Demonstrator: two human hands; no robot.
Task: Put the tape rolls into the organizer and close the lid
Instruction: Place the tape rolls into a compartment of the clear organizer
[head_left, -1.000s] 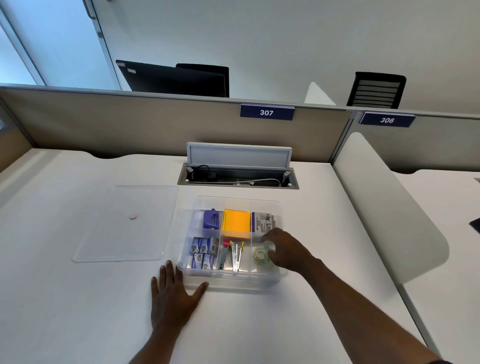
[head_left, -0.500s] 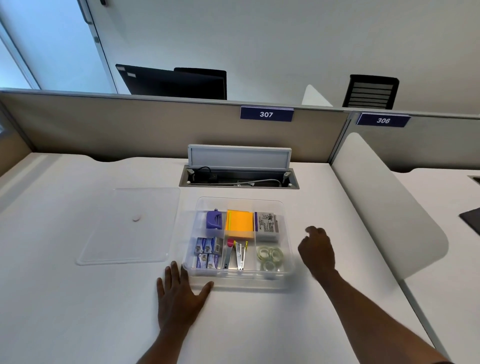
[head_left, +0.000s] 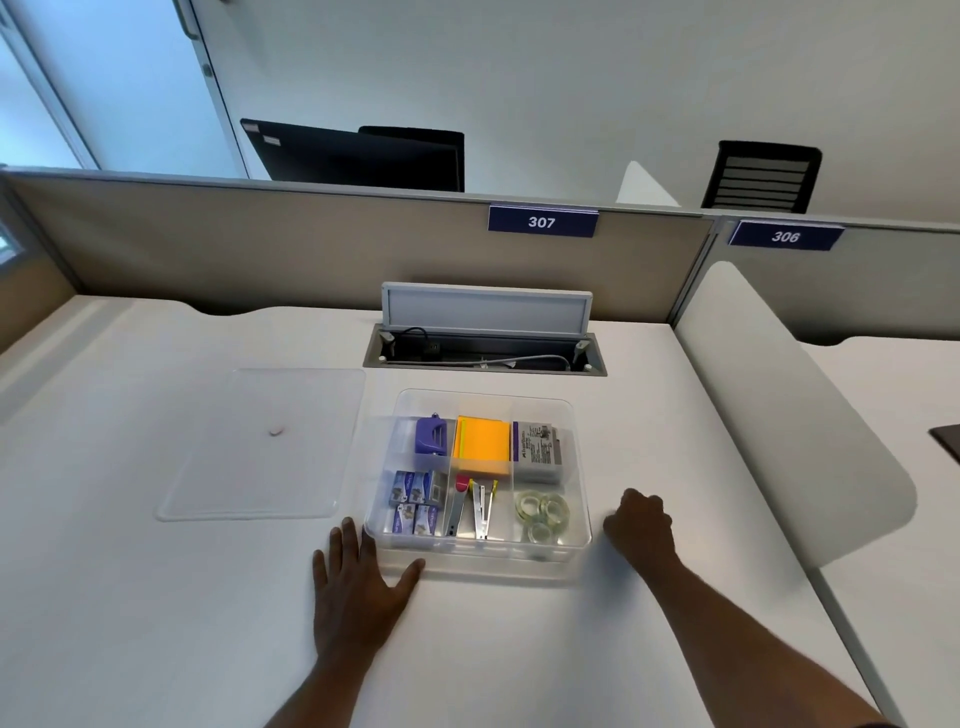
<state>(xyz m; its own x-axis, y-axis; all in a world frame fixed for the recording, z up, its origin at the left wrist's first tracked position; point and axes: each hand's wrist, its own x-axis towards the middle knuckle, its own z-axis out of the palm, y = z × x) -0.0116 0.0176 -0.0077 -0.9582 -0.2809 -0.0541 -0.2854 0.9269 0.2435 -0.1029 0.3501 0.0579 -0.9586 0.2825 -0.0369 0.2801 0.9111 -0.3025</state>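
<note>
While the left hand (head_left: 358, 582) lies flat with fingers spread at the organizer's (head_left: 582, 525) near-left corner, probably to steady it, the right hand (head_left: 640, 525) rests loosely curled and empty just beside its right wall. Three clear tape rolls (head_left: 541, 512) sit in the near-right compartment (so loading looks done). Its transparent lid (head_left: 260, 444) lies flat to the left, not yet fitted. All rests on a white desk (head_left: 156, 623) fronted by a beige partition (head_left: 311, 244).
</note>
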